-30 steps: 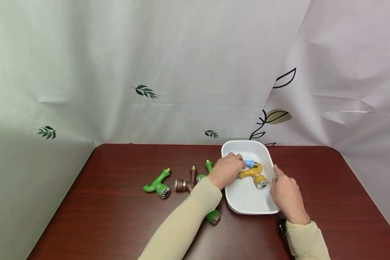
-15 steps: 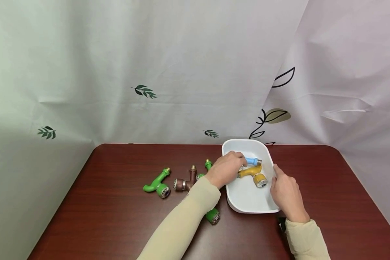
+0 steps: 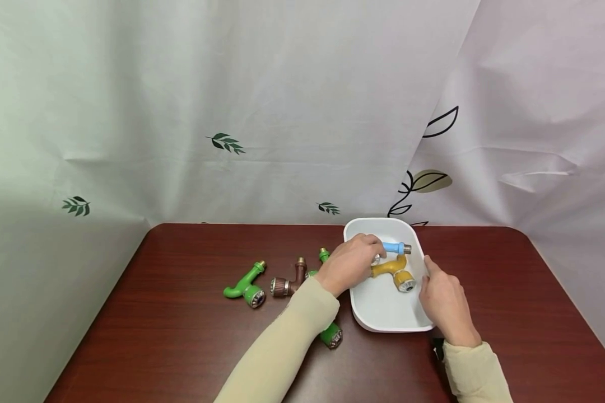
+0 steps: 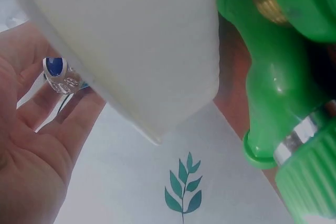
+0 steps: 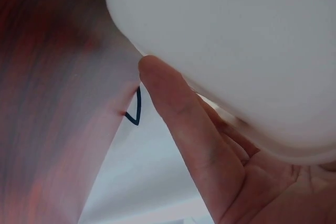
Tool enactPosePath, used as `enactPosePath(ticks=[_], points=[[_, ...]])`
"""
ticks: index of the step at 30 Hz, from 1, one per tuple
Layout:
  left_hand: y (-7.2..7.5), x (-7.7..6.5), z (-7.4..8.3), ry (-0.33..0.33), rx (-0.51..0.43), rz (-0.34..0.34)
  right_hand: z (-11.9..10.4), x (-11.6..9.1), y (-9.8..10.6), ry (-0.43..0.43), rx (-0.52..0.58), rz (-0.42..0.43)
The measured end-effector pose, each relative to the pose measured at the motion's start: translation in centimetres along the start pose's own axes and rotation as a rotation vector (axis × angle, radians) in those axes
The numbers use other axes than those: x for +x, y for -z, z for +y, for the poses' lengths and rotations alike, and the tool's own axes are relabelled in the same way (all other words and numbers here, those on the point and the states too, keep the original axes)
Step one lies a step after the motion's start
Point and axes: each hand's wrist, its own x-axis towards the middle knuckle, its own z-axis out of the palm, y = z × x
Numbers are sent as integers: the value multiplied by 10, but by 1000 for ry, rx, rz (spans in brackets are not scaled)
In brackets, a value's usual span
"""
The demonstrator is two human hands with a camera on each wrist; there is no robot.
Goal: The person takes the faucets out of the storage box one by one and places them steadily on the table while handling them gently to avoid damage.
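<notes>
Inside a white plastic bin [image 3: 383,313], my left hand [image 3: 350,262] holds a blue tap [image 3: 394,247], its threaded end pointing right. In the left wrist view, the tap's silver knob with a blue cap [image 4: 55,69] shows between the fingers, beyond the bin wall [image 4: 147,40]; the rest is hidden. A yellow tap [image 3: 395,267] lies in the bin just in front of the blue one. At the bin's right side, my right hand [image 3: 445,299] grips the rim, one finger stretched along the outer wall [image 5: 226,40] in the right wrist view.
Left of the bin, a green tap [image 3: 244,284] and a brown tap [image 3: 294,280] lie on the dark red table [image 3: 156,336]. More green taps [image 3: 331,336] are partly covered by the left forearm. A pale patterned curtain [image 3: 282,112] hangs behind the table.
The blue tap has shifted a little to the right and back inside the bin, with my left hand on it. The right hand keeps its place at the rim.
</notes>
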Motion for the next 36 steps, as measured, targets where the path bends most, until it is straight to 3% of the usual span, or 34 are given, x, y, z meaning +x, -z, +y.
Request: enactPosePath(ticks=[6, 24, 36], points=[[8, -10, 0, 10, -33, 34, -1, 0, 0, -2, -5, -3], [32, -43, -11, 2, -84, 220, -2, 1, 1, -22, -13, -21], [34, -71, -21, 19, -140, 315, -1, -2, -1, 13, -11, 20]])
